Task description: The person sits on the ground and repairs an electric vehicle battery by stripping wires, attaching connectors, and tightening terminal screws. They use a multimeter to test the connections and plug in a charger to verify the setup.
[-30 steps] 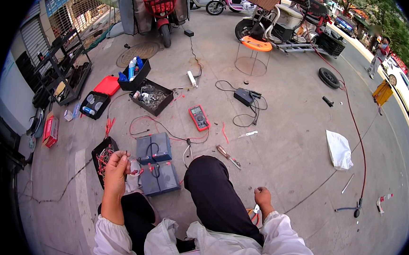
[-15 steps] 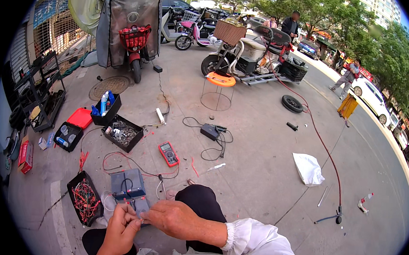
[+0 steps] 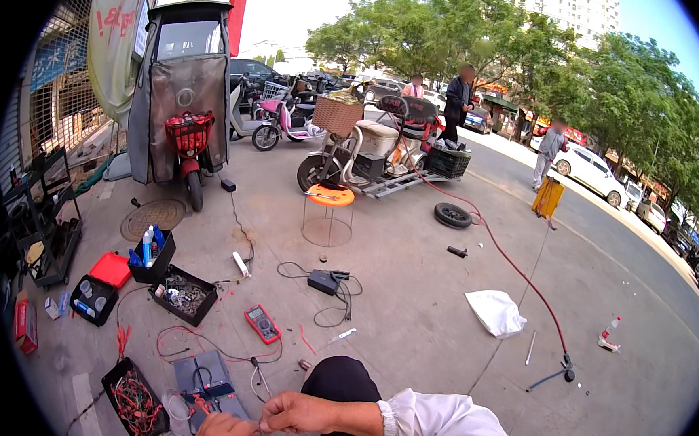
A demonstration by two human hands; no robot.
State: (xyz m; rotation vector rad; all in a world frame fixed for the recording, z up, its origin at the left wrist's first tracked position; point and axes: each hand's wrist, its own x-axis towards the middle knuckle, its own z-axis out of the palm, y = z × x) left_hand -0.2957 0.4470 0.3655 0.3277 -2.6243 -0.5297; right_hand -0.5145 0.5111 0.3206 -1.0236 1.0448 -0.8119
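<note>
At the bottom centre my left hand (image 3: pixel 223 433) and my right hand (image 3: pixel 294 412) meet with pinched fingertips on a small thin piece too small to name, beside my dark-clad knee (image 3: pixel 342 379). Just beyond them lie two grey battery-like blocks (image 3: pixel 197 363) with a black lead and red ends. A black tray (image 3: pixel 130 397) of tangled red and black wires sits to their left, with clear plastic (image 3: pixel 180 417) between. A red multimeter (image 3: pixel 263 324) lies with its leads above the blocks. A black power adapter with cables (image 3: pixel 325 281) is farther out.
Black bins of bottles (image 3: pixel 151 257) and parts (image 3: pixel 184 296), an open case (image 3: pixel 94 301), a shelf rack (image 3: pixel 41 221), an orange stool (image 3: pixel 331 192), parked scooters (image 3: pixel 370 155), a tyre (image 3: pixel 452 215), a red hose (image 3: pixel 516 270) and a white bag (image 3: pixel 493 313). Several people (image 3: pixel 459 104) stand roadside.
My right hand has come from beside my right leg to join my left hand, which is now lower in view. The view has tilted up, showing more street and trees.
</note>
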